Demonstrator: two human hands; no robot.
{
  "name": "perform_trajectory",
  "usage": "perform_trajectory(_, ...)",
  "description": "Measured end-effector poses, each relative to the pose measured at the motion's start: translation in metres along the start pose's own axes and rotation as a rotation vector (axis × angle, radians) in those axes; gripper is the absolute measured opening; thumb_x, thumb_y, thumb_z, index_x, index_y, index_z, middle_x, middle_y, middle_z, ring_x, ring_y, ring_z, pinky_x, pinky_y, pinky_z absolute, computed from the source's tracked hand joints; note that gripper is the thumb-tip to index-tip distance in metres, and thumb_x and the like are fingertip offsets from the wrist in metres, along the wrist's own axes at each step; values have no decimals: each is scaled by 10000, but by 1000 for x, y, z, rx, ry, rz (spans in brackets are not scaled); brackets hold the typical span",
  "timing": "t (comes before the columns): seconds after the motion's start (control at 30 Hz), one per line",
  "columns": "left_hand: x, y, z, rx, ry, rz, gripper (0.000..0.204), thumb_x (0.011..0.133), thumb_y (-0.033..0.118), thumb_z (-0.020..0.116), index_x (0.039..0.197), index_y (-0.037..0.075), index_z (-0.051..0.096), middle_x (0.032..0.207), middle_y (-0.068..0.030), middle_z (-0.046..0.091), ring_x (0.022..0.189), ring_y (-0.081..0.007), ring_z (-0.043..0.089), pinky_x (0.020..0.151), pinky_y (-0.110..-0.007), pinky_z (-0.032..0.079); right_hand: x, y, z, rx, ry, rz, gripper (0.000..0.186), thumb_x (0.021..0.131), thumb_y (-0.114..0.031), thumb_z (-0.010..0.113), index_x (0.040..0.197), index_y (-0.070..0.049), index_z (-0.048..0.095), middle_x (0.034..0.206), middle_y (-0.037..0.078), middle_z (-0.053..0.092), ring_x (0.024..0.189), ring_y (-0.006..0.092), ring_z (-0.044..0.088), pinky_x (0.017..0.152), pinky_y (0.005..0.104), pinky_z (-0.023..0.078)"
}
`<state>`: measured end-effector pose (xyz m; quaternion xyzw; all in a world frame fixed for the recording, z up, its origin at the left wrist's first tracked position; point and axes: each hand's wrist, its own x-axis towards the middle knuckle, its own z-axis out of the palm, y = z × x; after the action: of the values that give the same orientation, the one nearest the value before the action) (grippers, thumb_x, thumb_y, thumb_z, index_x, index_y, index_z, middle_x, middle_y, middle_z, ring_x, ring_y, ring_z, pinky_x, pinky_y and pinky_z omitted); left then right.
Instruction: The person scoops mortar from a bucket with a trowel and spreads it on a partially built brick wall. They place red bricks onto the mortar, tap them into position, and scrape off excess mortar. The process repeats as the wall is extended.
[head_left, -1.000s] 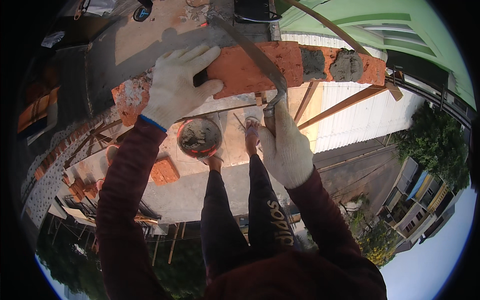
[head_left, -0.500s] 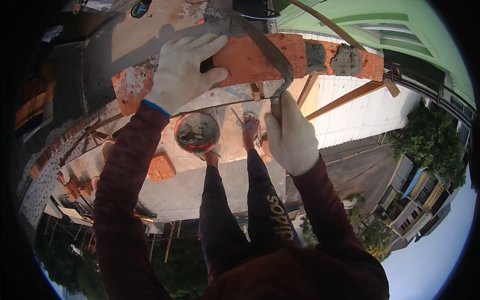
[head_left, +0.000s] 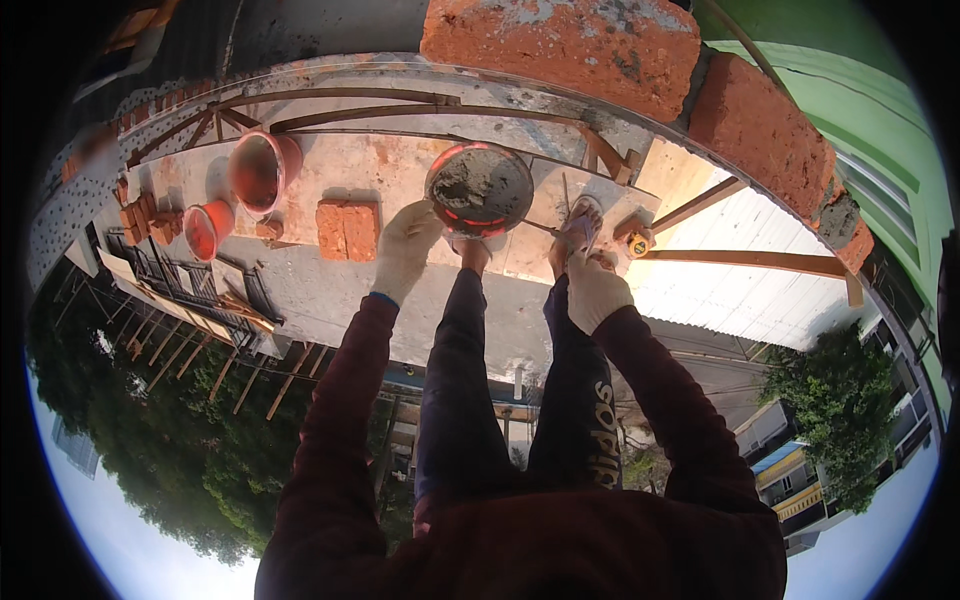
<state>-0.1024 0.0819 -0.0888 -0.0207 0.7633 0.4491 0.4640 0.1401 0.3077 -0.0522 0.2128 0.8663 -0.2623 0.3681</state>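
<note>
My left hand [head_left: 407,248], in a white knit glove, hangs beside the round bucket of grey mortar [head_left: 463,186]. Its fingers are loosely extended near the bucket's left side, holding nothing that I can see. Lower right of the bucket, my gloved right hand [head_left: 598,292] is closed round the handle of a trowel. The trowel's blade [head_left: 540,229] shows only as a thin dark strip reaching toward the bucket. Above, a row of orange bricks [head_left: 560,45] with grey mortar between them runs along the top right.
Stacked bricks [head_left: 347,230] lie left of my left hand. Two reddish buckets, one larger [head_left: 265,172] and one smaller [head_left: 208,229], stand farther left. A yellow tape measure [head_left: 637,243] sits right of my feet. Wooden beams [head_left: 745,262] cross the white corrugated sheet [head_left: 720,290].
Both hands have come away from the brick row, down toward the mortar bucket. The left hand has let go of the brick; the trowel has moved down with the right. The view has shifted.
</note>
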Motion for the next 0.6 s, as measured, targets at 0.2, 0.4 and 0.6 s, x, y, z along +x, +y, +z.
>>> perform_trajectory(0.2,66,-117,-19,477,181,-33,821,976,395,706,1569,-58,363,1557,-282,455,1467,-361,427,1181,-422,370,217,-51,38,-289,108,-28,247,943,-159,619,1130,-7,676,999,159,755,872,311,781,719,392,622)
perform_trajectory(0.4,-38,-116,20,427,26,3,882,961,380,676,1603,-56,256,1528,-336,437,1405,-484,441,1172,-503,368,245,-34,77,-166,-135,168,245,943,-150,618,1116,-1,707,1086,205,763,1024,349,756,811,456,606)
perform_trajectory(0.6,-195,-56,2,745,-404,123,616,864,425,770,1318,28,643,1396,-205,586,1320,-438,513,1129,-523,386,257,0,152,144,-281,20,259,825,-117,677,1056,2,674,1045,265,726,1036,395,713,853,456,568)
